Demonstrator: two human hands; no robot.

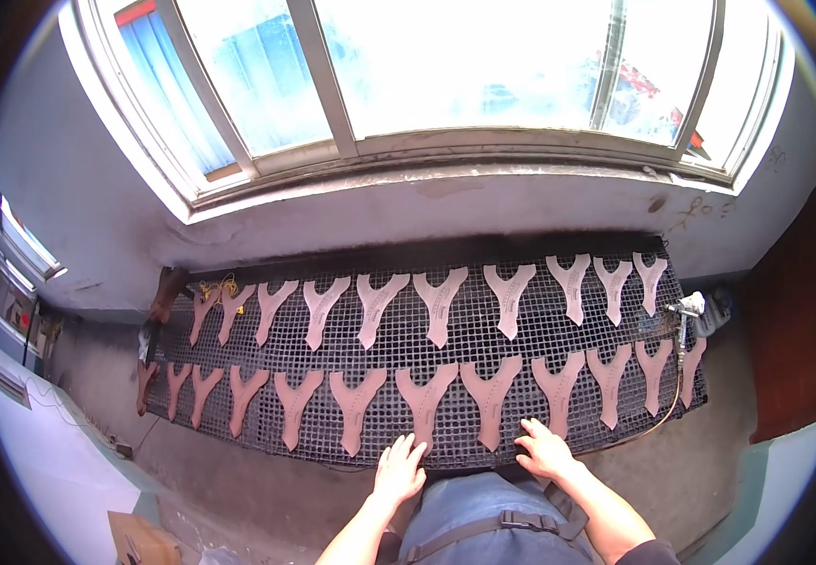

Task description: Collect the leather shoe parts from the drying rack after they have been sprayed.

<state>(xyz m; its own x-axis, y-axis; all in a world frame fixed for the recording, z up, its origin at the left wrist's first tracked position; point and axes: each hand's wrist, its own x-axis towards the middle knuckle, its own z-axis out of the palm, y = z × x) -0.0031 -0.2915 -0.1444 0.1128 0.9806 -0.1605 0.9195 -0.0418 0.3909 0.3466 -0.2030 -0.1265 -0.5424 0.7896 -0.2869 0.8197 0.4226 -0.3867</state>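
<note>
Two rows of flat, pinkish-brown Y-shaped pieces, which look like cut leather, lie on a black wire-mesh rack [333, 363]. My left hand [399, 468] is at the rack's near edge, fingers stretched forward, by the lower tip of one near-row piece [427, 400]. Whether its thumb touches that tip I cannot tell. To the right, my right hand [544, 450] has its fingers apart, close to the stem of another piece [559, 386]. Between my hands lies a further Y-shaped piece [491, 395]. Neither hand visibly lifts anything.
At the rack's right end rests a spray gun [688, 306] with a hose [648, 431] running down. A yellow cord [224, 285] lies at the far left corner. Behind the rack stand a wall and a large window [521, 141]. A cardboard box [143, 539] is at lower left.
</note>
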